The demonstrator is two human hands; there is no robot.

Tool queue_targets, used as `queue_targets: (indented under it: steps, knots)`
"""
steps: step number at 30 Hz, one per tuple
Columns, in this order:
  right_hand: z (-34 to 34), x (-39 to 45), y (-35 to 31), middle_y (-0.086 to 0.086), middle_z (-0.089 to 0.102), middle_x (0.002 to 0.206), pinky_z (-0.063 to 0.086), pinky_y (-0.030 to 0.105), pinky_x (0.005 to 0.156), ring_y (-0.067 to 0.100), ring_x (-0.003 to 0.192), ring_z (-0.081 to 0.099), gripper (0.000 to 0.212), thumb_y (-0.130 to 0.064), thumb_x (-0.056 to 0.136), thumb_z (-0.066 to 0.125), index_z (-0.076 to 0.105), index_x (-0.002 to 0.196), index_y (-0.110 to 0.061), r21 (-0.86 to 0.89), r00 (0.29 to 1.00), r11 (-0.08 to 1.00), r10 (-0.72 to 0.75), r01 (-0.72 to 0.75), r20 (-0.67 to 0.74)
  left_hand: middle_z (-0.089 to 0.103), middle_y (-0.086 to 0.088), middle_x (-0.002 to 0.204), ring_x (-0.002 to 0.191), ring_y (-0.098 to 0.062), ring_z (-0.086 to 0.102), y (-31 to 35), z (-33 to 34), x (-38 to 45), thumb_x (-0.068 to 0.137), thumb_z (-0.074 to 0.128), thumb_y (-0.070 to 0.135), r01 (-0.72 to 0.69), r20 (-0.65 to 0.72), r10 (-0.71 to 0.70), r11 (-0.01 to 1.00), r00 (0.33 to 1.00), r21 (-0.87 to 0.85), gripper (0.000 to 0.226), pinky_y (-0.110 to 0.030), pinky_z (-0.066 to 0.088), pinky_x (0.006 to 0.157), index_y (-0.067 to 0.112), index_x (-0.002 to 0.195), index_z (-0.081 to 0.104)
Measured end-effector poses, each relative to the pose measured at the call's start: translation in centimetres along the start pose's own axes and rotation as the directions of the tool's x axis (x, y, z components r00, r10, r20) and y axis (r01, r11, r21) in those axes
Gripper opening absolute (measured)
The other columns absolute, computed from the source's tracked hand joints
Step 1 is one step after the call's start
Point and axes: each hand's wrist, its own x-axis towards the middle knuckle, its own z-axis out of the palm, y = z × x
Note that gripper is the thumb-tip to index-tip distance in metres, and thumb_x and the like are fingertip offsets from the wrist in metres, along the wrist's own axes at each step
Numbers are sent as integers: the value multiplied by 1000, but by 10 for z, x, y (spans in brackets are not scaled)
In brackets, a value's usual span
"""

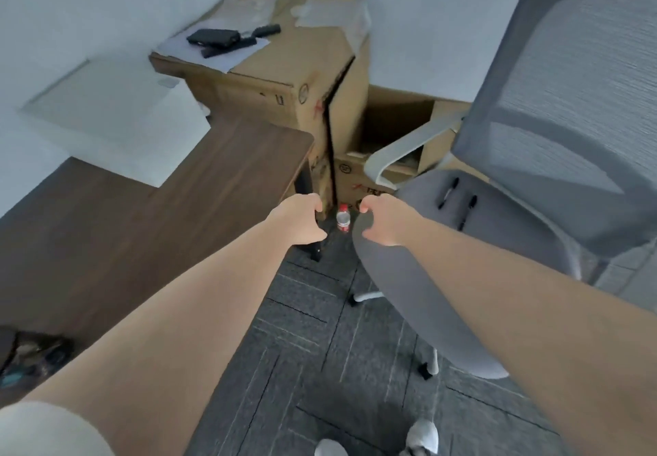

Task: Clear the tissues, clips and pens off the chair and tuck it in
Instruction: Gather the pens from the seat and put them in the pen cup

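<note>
Item: pens. You have two or three dark pens point(448, 193) lying on the chair seat point(419, 278), toward its rear edge, just in front of the backrest point(569, 118). One pen point(467, 212) sits nearer the backrest side; the others lie just beside it. Their long axes run roughly front to back across the seat, near parallel to each other. No tissues or clips show on the seat from here.

Item: right hand point(385, 222). Yours hangs over the seat's front-left edge, fingers curled loosely inward, holding nothing. The pens lie to its right and a little farther off, toward the backrest.

Item: left hand point(302, 222). Also loosely curled and empty, it hangs off the chair, over the carpet beside the desk corner point(298, 139). A small bottle point(343, 219) stands on the floor between your two hands.

Judgement: your right hand is plainly the nearer one. Reach it rightward across the seat and close on the pens across their short axis, mid-barrel. The chair stands well out from the desk, not yet tucked.
</note>
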Motion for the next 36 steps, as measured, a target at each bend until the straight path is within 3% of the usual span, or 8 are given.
queue_targets:
  steps: [5, 9, 13, 18, 25, 30, 34, 36]
  knots:
    - [3, -20, 114, 9, 47, 130, 46, 32, 66, 31, 97, 57, 49, -17, 89, 55, 42, 136, -20, 119, 979, 972, 206, -205, 7, 49, -8, 136, 119, -30, 51, 98, 37, 50, 82, 66, 23, -119, 123, 108, 989, 987, 86, 59, -40, 48, 92, 16, 135, 43]
    - [17, -28, 189, 8, 45, 131, 45, 35, 79, 33, 112, 53, 50, -16, 86, 58, 44, 134, -22, 189, 937, 918, 345, -349, 53, 42, -7, 140, 120, -28, 51, 155, 72, 85, 81, 68, 27, -207, 204, 180, 971, 962, 118, 62, -37, 45, 93, 19, 136, 42]
    - [33, -28, 245, 9, 53, 122, 47, 34, 77, 34, 105, 56, 40, -14, 85, 55, 50, 125, -17, 275, 884, 844, 466, -461, 50, 43, -10, 138, 120, -29, 50, 195, 104, 128, 82, 68, 29, -263, 217, 232, 956, 948, 129, 57, -39, 45, 96, 17, 132, 44]
    - [69, -24, 297, 8, 58, 113, 45, 31, 74, 30, 96, 55, 32, -17, 85, 51, 51, 117, -15, 368, 748, 665, 646, -650, 153, 43, -9, 138, 117, -32, 52, 224, 139, 190, 88, 59, 31, -259, 246, 211, 949, 946, 181, 46, -40, 46, 94, 17, 130, 46]
    - [118, 7, 327, 5, 58, 116, 47, 33, 75, 32, 103, 57, 32, -24, 88, 49, 49, 118, -13, 437, 583, 442, 766, -783, 269, 45, -14, 132, 111, -36, 53, 247, 169, 289, 94, 48, 33, -336, 266, 266, 904, 927, 266, 37, -40, 44, 83, 11, 125, 47]
    - [148, 30, 320, 0, 48, 75, 34, 26, 50, 30, 77, 52, 26, -12, 86, 52, 30, 99, -16, 464, 408, 208, 827, -861, 386, 45, -17, 131, 111, -38, 54, 246, 195, 339, 97, 44, 33, -329, 257, 258, 899, 931, 288, 41, -43, 46, 87, 8, 130, 43]
    - [159, 48, 321, 3, 45, 68, 31, 27, 44, 22, 55, 44, 34, 5, 81, 45, 25, 100, -16, 511, 294, 82, 890, -856, 350, 46, -22, 131, 115, -41, 51, 249, 219, 366, 95, 50, 25, -309, 205, 264, 921, 943, 237, 41, -45, 46, 89, 2, 127, 41]
    - [160, 56, 324, 3, 46, 69, 30, 27, 44, 25, 58, 45, 38, 5, 82, 45, 30, 110, -15, 553, 258, 35, 908, -833, 331, 41, -20, 136, 122, -42, 45, 250, 227, 376, 92, 55, 16, -260, 177, 223, 939, 959, 224, 47, -47, 44, 90, 3, 132, 35]
